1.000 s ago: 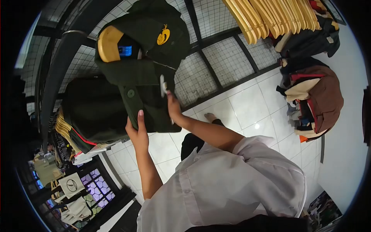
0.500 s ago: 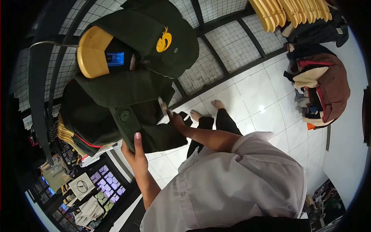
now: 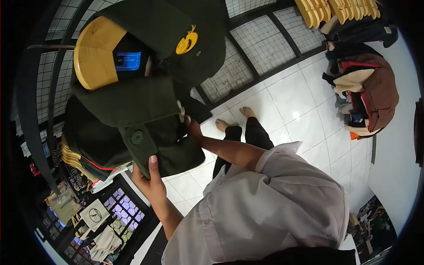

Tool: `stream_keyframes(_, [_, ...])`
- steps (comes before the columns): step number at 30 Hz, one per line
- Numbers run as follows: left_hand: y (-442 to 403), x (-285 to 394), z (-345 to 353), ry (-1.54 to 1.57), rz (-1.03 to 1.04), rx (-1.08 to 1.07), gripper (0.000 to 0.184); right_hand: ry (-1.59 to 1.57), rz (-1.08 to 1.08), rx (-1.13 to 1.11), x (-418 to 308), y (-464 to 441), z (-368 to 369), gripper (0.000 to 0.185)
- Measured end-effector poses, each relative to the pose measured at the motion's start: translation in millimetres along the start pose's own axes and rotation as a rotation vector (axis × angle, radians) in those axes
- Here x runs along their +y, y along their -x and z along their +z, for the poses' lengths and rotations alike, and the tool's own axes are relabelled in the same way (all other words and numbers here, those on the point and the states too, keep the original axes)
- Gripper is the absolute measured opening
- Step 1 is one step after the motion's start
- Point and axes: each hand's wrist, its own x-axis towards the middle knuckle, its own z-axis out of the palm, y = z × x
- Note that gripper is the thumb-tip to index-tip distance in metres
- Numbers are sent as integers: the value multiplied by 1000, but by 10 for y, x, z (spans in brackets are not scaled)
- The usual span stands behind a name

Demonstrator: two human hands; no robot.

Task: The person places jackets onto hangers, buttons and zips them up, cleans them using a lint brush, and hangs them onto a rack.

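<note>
A dark green jacket (image 3: 106,104) hangs on a wooden hanger (image 3: 95,55), with a yellow embroidered emblem and a blue neck label. A button sits on a tab of the jacket. My left hand (image 3: 152,183) grips the fabric just below that tab, thumb on top and fingers behind. At the jacket's front opening, my right hand (image 3: 193,128) is closed on the dark fabric, its fingers partly hidden. A small whitish piece shows beside those fingertips; I cannot make out what it is.
A black wire-grid rack (image 3: 260,44) stands behind the jacket. Wooden hangers (image 3: 335,11) hang at the upper right, above a brown garment (image 3: 382,95) among hung clothes. Below left are more hung clothes and a cream tote bag (image 3: 95,215). White floor tiles (image 3: 287,97) lie underfoot.
The jacket and both hands appear slightly further left and lower in the view. My right hand has come closer to the front opening, bunching the fabric there. Both hands stay on the jacket.
</note>
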Motion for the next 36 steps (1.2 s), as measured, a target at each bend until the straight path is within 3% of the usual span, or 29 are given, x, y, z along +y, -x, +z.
stream_keyframes(2, [-19, 20, -77, -26, 27, 4, 27, 196, -104, -253, 256, 12, -219, 48])
stream_keyframes(4, [-28, -21, -188, -18, 37, 66, 29, 184, 17, -245, 421, -188, -348, 67])
stream_keyframes(6, [15, 16, -235, -48, 11, 109, 29, 86, 376, -41, 174, -156, -610, 66])
stream_keyframes(8, [-4, 41, -211, -35, 57, 145, 23, -18, 180, 280, 123, -294, -692, 66])
stream_keyframes(9, [-20, 42, -184, -26, 78, 164, 20, -13, 176, 283, 89, -312, -678, 66])
stream_keyframes(11, [-24, 28, -134, -2, 74, 158, 21, -61, -185, 216, -161, -104, -605, 60])
stream_keyframes(15, [-5, -10, -158, -3, 32, 101, 27, -38, -187, 39, 101, 94, -454, 69])
stream_keyframes(17, [-17, 21, -165, -22, 60, 108, 26, 254, 157, -302, 510, -26, -688, 76])
stream_keyframes(19, [-8, 12, -195, -29, 65, 131, 26, 880, 105, -580, 571, -220, -1018, 79])
stream_keyframes(21, [28, -17, -235, -28, 67, 190, 25, 707, 106, -178, 739, -306, -1232, 78])
stream_keyframes(23, [22, -10, -207, -12, 76, 188, 24, 432, 194, 157, 309, -431, -1235, 70])
stream_keyframes(25, [23, 8, -190, -9, 92, 170, 21, 123, -229, 433, -242, -308, -1192, 59])
stream_keyframes(27, [52, 44, -151, -20, 74, 151, 21, -411, -481, 585, -934, 53, -1049, 51])
stream_keyframes(29, [64, 88, -78, -17, 71, 120, 21, -687, -161, 293, -1275, 284, -880, 50])
stream_keyframes(30, [82, 95, -53, 6, 24, 116, 21, -565, -479, 464, -1045, -18, -598, 56])
stream_keyframes(31, [93, 88, -48, 4, 24, 112, 21, -568, -476, 467, -782, -130, -537, 56])
stream_keyframes(34, [68, 32, -65, -10, 37, 88, 28, -59, -65, 475, -372, -377, -433, 64])
stream_keyframes(36, [39, 10, -109, -5, 48, 88, 29, 29, 18, 379, -345, -291, -671, 71])
